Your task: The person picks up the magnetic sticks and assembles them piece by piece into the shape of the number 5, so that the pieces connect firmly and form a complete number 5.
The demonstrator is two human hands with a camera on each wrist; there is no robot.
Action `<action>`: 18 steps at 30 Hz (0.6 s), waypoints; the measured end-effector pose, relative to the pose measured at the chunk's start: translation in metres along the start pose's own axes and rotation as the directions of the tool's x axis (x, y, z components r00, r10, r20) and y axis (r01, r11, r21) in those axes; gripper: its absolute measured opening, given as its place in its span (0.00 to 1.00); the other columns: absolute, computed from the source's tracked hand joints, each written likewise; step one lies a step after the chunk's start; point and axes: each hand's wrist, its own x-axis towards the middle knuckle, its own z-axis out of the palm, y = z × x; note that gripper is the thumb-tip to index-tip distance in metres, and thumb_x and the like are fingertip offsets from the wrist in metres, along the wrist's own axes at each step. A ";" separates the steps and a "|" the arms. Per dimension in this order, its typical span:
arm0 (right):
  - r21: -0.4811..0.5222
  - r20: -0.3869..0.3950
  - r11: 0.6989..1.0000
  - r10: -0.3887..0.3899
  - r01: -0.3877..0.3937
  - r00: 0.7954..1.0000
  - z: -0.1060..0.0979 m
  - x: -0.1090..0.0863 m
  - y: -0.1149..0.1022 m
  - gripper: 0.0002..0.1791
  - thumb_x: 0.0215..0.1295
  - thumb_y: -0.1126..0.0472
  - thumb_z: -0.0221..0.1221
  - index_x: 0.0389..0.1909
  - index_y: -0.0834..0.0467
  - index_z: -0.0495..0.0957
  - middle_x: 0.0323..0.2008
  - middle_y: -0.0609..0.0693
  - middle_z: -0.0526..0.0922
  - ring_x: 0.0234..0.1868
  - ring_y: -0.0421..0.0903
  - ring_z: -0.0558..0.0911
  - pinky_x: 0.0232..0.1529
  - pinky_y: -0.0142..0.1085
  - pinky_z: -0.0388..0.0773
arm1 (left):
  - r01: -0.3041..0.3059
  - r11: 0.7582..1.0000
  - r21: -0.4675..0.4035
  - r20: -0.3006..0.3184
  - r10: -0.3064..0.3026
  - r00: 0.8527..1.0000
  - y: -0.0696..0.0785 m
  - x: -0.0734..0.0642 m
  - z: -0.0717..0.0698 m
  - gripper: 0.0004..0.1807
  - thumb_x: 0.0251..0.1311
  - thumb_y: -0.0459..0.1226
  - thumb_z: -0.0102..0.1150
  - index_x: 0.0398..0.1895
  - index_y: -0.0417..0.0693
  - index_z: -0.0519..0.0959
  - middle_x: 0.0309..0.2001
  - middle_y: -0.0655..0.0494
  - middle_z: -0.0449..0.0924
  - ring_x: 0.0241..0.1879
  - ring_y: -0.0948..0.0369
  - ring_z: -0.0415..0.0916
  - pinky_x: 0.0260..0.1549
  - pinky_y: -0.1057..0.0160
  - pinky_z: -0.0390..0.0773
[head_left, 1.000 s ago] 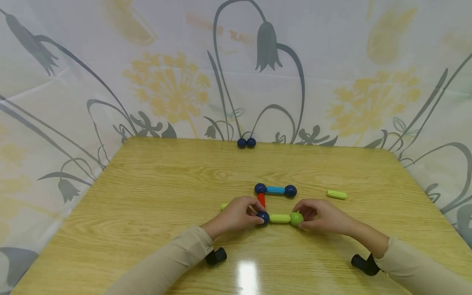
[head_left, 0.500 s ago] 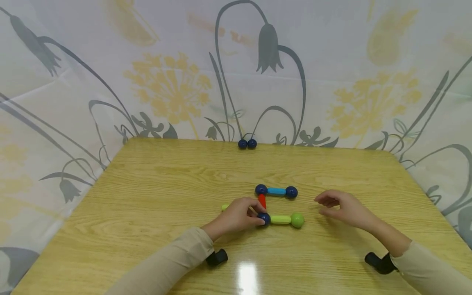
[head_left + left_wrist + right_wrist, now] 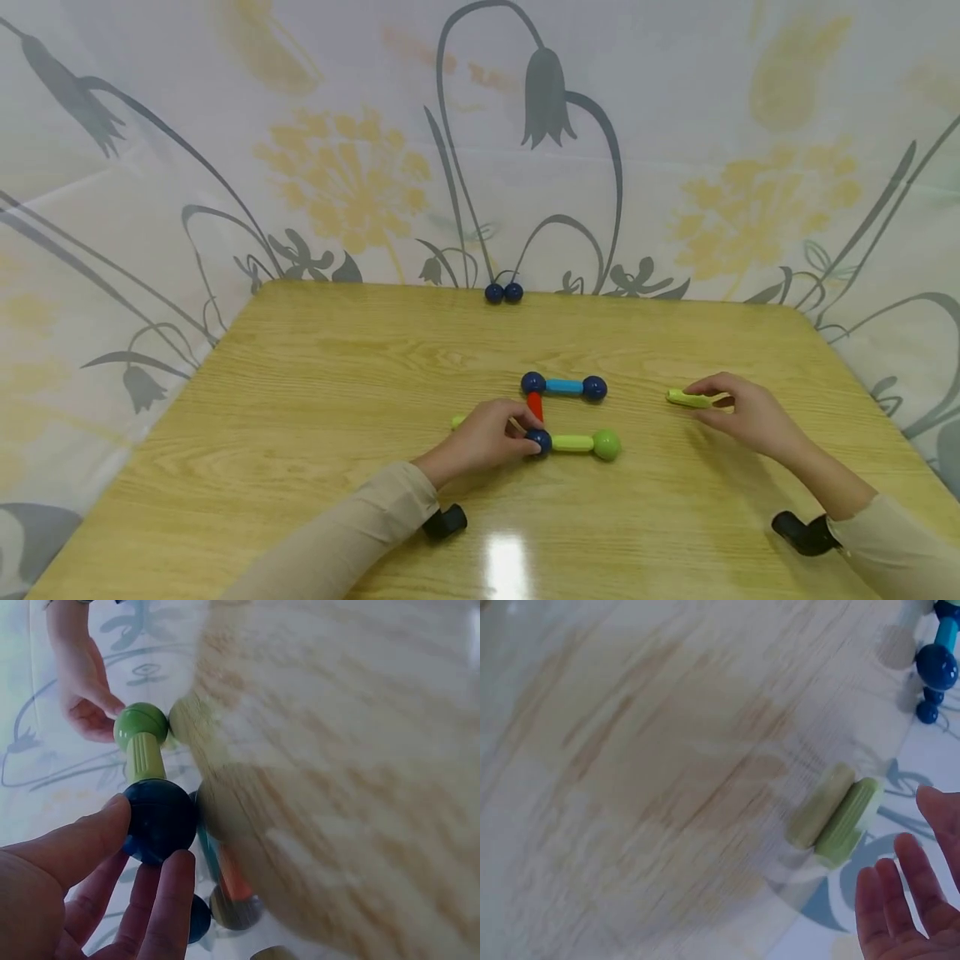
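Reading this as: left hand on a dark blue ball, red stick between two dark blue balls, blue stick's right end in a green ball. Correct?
No: the blue stick has a dark blue ball on its right end; the head view shows the green ball on a yellow-green stick instead. What you say of the left hand and the red stick holds.

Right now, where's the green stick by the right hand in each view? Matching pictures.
Head: green stick right of centre, a little below mid-height, at the right hand.
Left wrist: not visible.
Right wrist: right of centre, a little below mid-height, up and left of that hand.
Shared landmark: the right hand; right side in head, upper left in left wrist, lower right edge in right wrist.
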 end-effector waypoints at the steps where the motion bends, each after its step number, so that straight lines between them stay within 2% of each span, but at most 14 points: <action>1: -0.003 0.010 1.000 0.011 -0.011 1.000 0.000 0.000 0.002 0.14 0.52 0.72 0.65 0.41 0.67 0.78 0.39 0.60 0.80 0.40 0.60 0.77 0.36 0.43 0.78 | 0.003 1.000 0.007 -0.002 -0.003 1.000 0.000 0.000 0.000 0.08 0.54 0.34 0.66 0.38 0.47 0.82 0.33 0.60 0.78 0.30 0.66 0.74 0.30 0.69 0.75; 6: -0.017 0.059 0.999 0.042 -0.042 0.997 -0.002 0.004 0.006 0.16 0.54 0.71 0.64 0.45 0.68 0.77 0.43 0.64 0.77 0.44 0.64 0.75 0.39 0.50 0.76 | 0.012 0.999 0.035 -0.011 -0.011 1.000 0.000 0.003 -0.001 0.08 0.54 0.35 0.66 0.38 0.48 0.82 0.34 0.60 0.77 0.31 0.66 0.74 0.31 0.69 0.75; 11: -0.021 0.114 0.999 0.026 -0.024 0.993 -0.001 0.009 0.010 0.17 0.54 0.72 0.64 0.47 0.68 0.77 0.45 0.65 0.77 0.45 0.64 0.75 0.42 0.52 0.75 | 0.022 1.000 0.021 -0.027 -0.022 0.999 0.001 0.005 -0.003 0.08 0.54 0.34 0.66 0.39 0.48 0.82 0.35 0.59 0.78 0.32 0.65 0.75 0.31 0.69 0.75; 18: -0.015 0.164 0.999 -0.033 0.036 0.986 0.001 0.013 0.009 0.16 0.51 0.70 0.66 0.43 0.65 0.79 0.40 0.57 0.80 0.39 0.54 0.78 0.37 0.42 0.77 | 0.031 0.999 0.014 -0.040 -0.030 0.999 0.002 0.009 -0.005 0.08 0.54 0.34 0.65 0.38 0.47 0.81 0.36 0.58 0.78 0.33 0.64 0.76 0.32 0.68 0.75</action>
